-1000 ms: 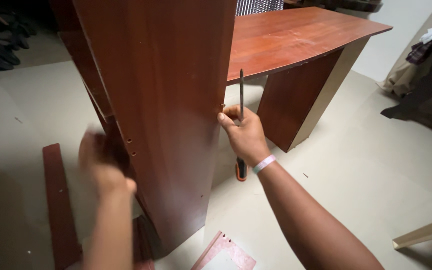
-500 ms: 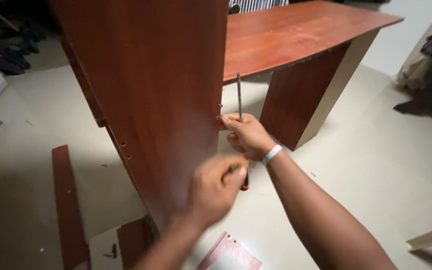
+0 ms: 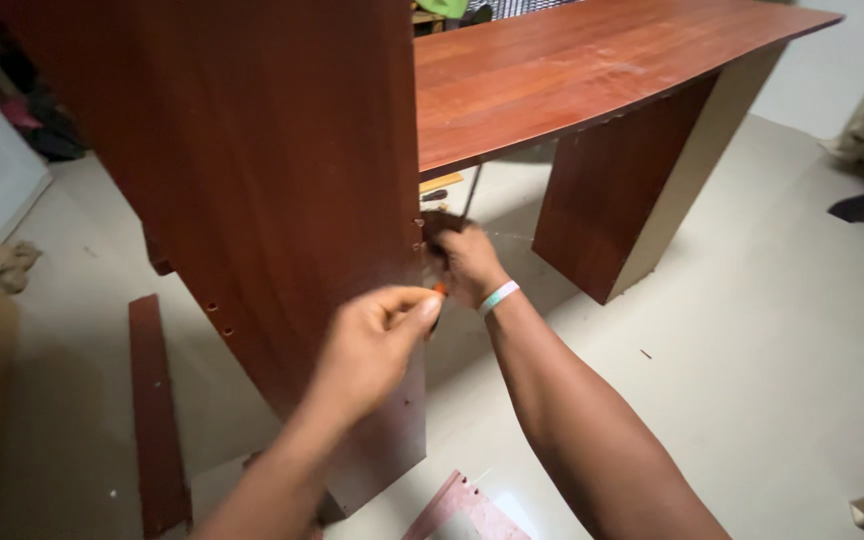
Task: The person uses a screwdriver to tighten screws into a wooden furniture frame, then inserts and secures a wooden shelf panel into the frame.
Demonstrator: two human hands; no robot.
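Nearest the camera, the left hand [image 3: 372, 345] hangs in front of the panel [image 3: 282, 200], low on its right edge, thumb and forefinger pressed together as if pinching something small; what sits in that grip, if anything, is too small to tell. Just beyond it and slightly up and to the right, the right hand [image 3: 467, 265], with a pale band at the wrist, is closed round the screwdriver [image 3: 470, 195] and rests against the panel's right edge beside a pair of drilled holes. The screwdriver's long axis runs nearly upright: the orange handle end peeps out below the fist, the dark shaft rises above it along the panel edge. So the tool lies a short way up and right of the left hand's pinch, and the right hand is the nearer one, already on it.

The panel stands on end on the floor, tilted a little. A narrow strip [image 3: 157, 410] lies flat on the floor to the panel's left, a pinkish board [image 3: 462, 510] at its foot. Behind the panel's right edge stands the worktop [image 3: 602, 70].

Half a second ago the left hand was lower and further right, across the right forearm; it has risen toward the panel edge, while the right hand has stayed on the tool
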